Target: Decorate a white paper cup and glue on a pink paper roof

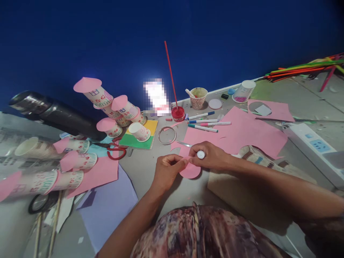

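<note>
My left hand (167, 171) pinches the edge of a small pink paper circle (190, 171) that lies low over the grey table. My right hand (211, 157) is closed round a small tube with a white cap (200, 154), its end against the same pink circle. Both hands meet at the middle of the table, just in front of a large pink paper sheet (242, 132).
Paper cups with pink paper cones (107, 104) stand stacked at the left, more (45, 177) lie on their sides. Red scissors (116, 150), a tape ring (167, 135), markers (204, 123), a red paint pot (177, 113), a power strip (314, 143) and coloured sticks (303, 68) surround the hands.
</note>
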A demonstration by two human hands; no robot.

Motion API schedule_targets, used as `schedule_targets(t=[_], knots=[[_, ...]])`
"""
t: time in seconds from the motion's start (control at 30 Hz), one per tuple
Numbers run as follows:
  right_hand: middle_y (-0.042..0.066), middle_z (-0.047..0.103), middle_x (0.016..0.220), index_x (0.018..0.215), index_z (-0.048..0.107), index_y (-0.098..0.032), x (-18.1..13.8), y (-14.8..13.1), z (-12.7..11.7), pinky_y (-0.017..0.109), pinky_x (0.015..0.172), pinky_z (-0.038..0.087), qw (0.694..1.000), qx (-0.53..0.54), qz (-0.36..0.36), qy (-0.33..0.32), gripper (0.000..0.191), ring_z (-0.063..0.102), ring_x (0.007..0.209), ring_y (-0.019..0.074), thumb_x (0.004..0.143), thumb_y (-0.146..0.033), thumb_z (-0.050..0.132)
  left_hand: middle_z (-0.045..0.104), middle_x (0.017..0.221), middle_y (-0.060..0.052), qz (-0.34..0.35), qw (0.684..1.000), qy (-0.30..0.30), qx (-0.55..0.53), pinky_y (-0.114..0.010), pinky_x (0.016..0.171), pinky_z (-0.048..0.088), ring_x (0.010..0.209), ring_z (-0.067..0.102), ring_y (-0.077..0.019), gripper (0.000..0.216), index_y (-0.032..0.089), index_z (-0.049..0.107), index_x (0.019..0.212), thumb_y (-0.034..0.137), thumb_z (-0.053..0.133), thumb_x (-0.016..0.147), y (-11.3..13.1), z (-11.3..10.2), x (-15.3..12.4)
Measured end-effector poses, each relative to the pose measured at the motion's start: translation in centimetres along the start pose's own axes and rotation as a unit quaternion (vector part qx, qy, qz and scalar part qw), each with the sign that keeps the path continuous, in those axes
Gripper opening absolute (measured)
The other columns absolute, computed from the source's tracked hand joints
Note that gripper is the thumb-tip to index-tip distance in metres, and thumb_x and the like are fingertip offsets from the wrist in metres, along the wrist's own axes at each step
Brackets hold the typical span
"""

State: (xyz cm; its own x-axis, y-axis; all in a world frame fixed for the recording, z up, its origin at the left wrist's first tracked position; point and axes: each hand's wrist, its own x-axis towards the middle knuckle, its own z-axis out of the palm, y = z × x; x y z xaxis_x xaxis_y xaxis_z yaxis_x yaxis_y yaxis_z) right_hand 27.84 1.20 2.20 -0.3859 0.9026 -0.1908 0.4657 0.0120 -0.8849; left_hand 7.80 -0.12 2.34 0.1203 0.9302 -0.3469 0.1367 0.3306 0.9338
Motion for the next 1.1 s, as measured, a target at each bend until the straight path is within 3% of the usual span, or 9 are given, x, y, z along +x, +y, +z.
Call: schedule_targets(t=[0.43,0.63,0.9,1.03,1.1], knots=[[-0.001,0.068,0.073,0.076,0.069,-0.020,0.0,0.3,-0.1,0.028,0.064,0.042,1.000,0.011,-0.013,-0.004,0.015,0.058,0.069,0.0150,0.082,-0.033,0.065,0.068,0.060,-0.003,-0.007,1.000,-0.003,0.002,-0.025,0.057,0.039,0.059,0.053,-0.0121,0.025,0.014,0.078,0.061,0.037,0.087,0.063,0.0,0.0,0.0],[-0.001,0.066,0.068,0.071,0.068,-0.019,0.0,0.0,-0.1,0.026,0.061,0.040,0.998,0.028,-0.047,0.033,0.015,0.056,0.065,0.0132,0.083,-0.028,0.064,0.071,0.069,-0.003,0.012,0.999,-0.031,0.009,-0.025,0.061,0.043,0.065,0.056,-0.0135,0.022,0.014,0.080,0.072,0.035,0.086,0.066,-0.1,0.0,0.0],[0.001,0.069,0.074,0.075,0.068,-0.020,-0.1,0.9,0.6,0.027,0.064,0.040,0.985,-0.079,-0.132,0.081,0.010,0.058,0.066,0.0136,0.085,-0.023,0.067,0.060,0.057,0.000,0.044,0.996,-0.018,0.074,-0.025,0.056,0.034,0.058,0.046,-0.0114,0.028,0.014,0.075,0.060,0.039,0.081,0.072,-0.5,-0.2,0.0],[0.001,0.068,0.072,0.074,0.066,-0.020,-0.1,1.1,0.6,0.026,0.062,0.040,0.972,-0.096,-0.169,0.134,0.014,0.058,0.064,0.0136,0.088,-0.023,0.066,0.069,0.068,-0.001,0.064,0.996,-0.013,0.064,-0.026,0.059,0.038,0.062,0.052,-0.0131,0.024,0.015,0.082,0.083,0.038,0.077,0.077,-0.2,0.0,-0.2],[0.001,0.068,0.070,0.074,0.065,-0.020,0.0,1.0,0.6,0.026,0.062,0.042,0.966,-0.087,-0.179,0.165,0.016,0.059,0.063,0.0135,0.090,-0.022,0.065,0.065,0.067,0.000,0.064,0.997,-0.018,0.049,-0.025,0.058,0.037,0.061,0.049,-0.0122,0.026,0.015,0.081,0.088,0.038,0.075,0.078,-0.2,0.0,-0.1]])
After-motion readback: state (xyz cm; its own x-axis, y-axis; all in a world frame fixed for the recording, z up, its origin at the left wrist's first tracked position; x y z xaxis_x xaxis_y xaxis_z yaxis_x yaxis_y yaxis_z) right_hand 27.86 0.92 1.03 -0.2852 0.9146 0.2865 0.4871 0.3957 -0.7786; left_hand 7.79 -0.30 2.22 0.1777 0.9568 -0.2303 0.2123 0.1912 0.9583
